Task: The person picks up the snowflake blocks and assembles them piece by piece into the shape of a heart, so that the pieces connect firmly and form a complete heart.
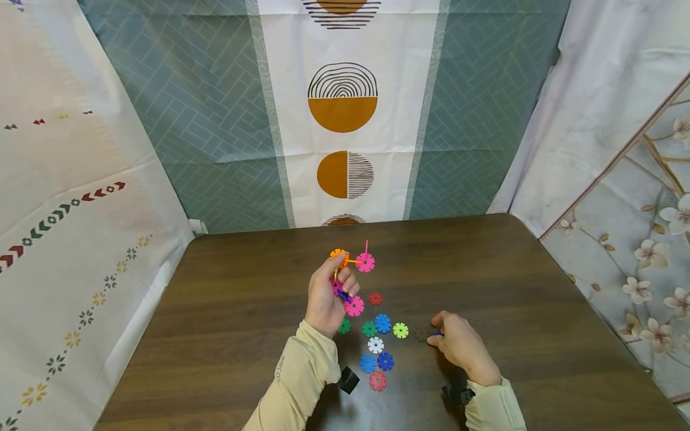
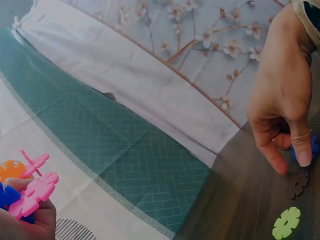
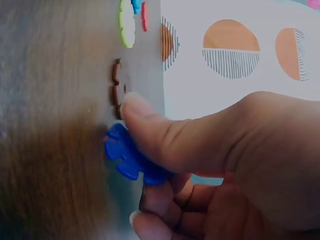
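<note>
My left hand (image 1: 327,302) grips a joined cluster of notched plastic discs above the table. An orange disc (image 1: 338,256) and several pink discs (image 1: 365,262) show in it, along with blue pieces (image 2: 9,194) in the left wrist view. Between thumb and fingers my right hand (image 1: 465,344) pinches a blue notched disc (image 3: 127,156), low over the tabletop. Just beside that hand lies a dark brown disc (image 2: 298,185), and beyond it a lime green disc (image 1: 401,330). Part of the cluster is hidden behind the left fingers.
Loose notched discs lie on the wooden table (image 1: 242,335) between the hands: a white disc (image 1: 375,345), red discs (image 1: 378,381), green discs (image 1: 369,329) and several blue discs (image 1: 383,323). Patterned cloth (image 1: 215,120) hangs behind the table and at both sides.
</note>
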Action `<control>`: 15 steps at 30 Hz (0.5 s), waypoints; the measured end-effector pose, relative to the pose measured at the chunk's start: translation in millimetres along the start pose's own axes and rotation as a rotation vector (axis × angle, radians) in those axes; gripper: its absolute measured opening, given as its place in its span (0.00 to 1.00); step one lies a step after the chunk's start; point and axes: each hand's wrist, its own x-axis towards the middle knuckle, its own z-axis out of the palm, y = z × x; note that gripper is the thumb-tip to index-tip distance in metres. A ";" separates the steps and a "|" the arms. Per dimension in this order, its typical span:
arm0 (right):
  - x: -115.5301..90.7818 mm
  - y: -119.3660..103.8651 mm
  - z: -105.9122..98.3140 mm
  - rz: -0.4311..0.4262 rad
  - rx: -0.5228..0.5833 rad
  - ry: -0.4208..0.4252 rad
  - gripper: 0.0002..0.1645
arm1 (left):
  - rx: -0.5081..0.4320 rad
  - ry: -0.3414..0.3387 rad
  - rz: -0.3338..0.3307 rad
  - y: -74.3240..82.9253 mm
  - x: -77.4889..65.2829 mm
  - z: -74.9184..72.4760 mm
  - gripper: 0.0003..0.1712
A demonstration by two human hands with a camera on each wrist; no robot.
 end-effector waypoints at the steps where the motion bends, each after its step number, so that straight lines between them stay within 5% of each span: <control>1: -0.2 -0.4 0.3 -0.012 0.003 0.015 0.15 | -0.002 0.001 -0.001 0.0 0.1 0.0 0.10; 8: -1.2 -13.4 4.5 -0.066 0.217 0.109 0.07 | -0.014 0.004 -0.007 -0.6 0.8 -0.7 0.09; 15: -13.2 -49.5 4.6 -0.249 0.421 0.182 0.06 | -0.031 0.011 -0.001 -1.0 2.0 -1.4 0.08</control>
